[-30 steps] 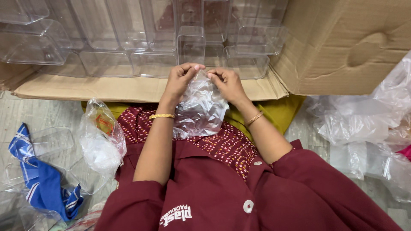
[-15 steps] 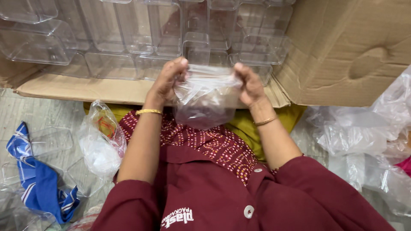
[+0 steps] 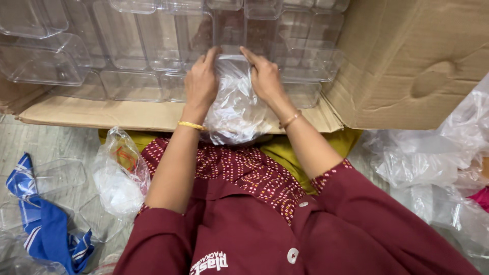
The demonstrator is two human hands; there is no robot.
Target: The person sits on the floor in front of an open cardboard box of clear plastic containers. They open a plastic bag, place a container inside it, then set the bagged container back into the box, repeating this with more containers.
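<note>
Both hands, left hand (image 3: 201,81) and right hand (image 3: 265,76), are now gripping the clear plastic bag (image 3: 235,109) closed, pushing it forward from half a second ago, up against the clear boxes (image 3: 127,46) just beyond the grip.

Glossy, crinkled clear plastic bag (image 3: 235,104) mid-frame; smooth transparent plastic boxes (image 3: 127,46) upper left; matt brown cardboard carton (image 3: 417,61) upper right; blue cloth (image 3: 46,229) lower left.

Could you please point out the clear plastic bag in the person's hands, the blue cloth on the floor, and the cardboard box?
clear plastic bag (image 3: 235,109): head view, its crinkled middle.
blue cloth (image 3: 45,224): head view, its central fold.
cardboard box (image 3: 407,61): head view, its raised right flap.
</note>
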